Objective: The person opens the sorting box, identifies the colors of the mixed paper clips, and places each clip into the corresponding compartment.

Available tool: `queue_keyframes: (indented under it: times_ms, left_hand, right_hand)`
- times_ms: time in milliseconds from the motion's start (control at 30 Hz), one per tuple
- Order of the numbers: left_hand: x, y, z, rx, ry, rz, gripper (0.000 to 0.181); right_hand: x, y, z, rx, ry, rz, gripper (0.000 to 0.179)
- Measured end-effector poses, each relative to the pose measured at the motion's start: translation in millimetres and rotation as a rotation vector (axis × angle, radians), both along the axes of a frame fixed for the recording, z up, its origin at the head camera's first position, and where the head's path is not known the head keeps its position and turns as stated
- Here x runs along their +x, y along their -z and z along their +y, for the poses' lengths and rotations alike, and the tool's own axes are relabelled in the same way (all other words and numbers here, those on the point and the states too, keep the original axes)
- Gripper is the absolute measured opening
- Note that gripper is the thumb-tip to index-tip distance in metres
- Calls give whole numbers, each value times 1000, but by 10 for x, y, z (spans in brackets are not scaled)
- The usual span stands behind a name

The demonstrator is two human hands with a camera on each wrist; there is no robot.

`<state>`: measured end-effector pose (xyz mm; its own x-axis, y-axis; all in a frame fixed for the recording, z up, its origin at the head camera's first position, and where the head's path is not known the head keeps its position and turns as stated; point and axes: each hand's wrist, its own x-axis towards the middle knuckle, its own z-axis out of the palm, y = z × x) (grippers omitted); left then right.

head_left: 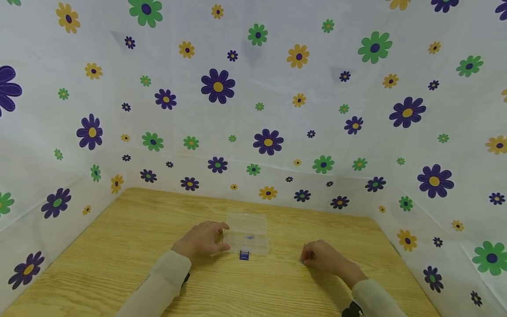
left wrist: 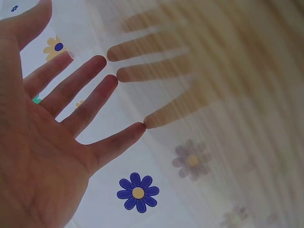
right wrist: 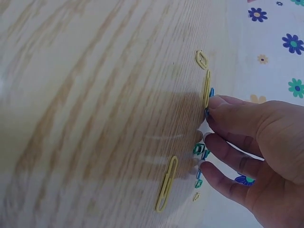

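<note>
My left hand [head_left: 203, 240] is at the left end of a clear plastic box [head_left: 259, 245] with its lid raised. Its fingers are spread and fairly straight, fingertips down at the tabletop in the left wrist view, holding nothing. In the right wrist view, thumb and forefinger of my right hand [right wrist: 256, 137] pinch a blue paper clip [right wrist: 212, 92], mostly covered by the fingertips. A yellow paper clip [right wrist: 206, 89] lies right by the thumb, and another [right wrist: 166, 185] lies nearer the camera. Green paper clips [right wrist: 198, 149] show around the lower fingers.
A small dark-blue piece [head_left: 244, 255] sits at the box's front edge, and a pale bluish item [head_left: 250, 237] is inside the box. The wooden table [head_left: 150, 220] is enclosed on its far and side edges by flower-print sheeting [head_left: 237, 119].
</note>
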<state>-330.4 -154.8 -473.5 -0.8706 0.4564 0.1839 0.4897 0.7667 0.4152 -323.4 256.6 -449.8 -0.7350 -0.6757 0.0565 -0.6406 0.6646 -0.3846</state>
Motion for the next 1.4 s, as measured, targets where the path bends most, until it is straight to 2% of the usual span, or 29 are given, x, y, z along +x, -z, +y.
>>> queue_keyframes:
  times_ms: [200,800,1067,1400]
  left_hand:
    - [17,-10,-6,3,6,4,60]
    - [57,-48,-1,3,-4,-11,59]
    - [53,-56,13,3,-13,-30,58]
    - [34,-35,8,5,-16,-31,57]
  right_hand:
    - [9,-7,-10,10,29,-20,6]
    - [11,22,-32,-8,42,-25,9]
    - [31,-13,-73,-11,54,-30,10]
    - [0,-42,-115,-18,24,-17,9]
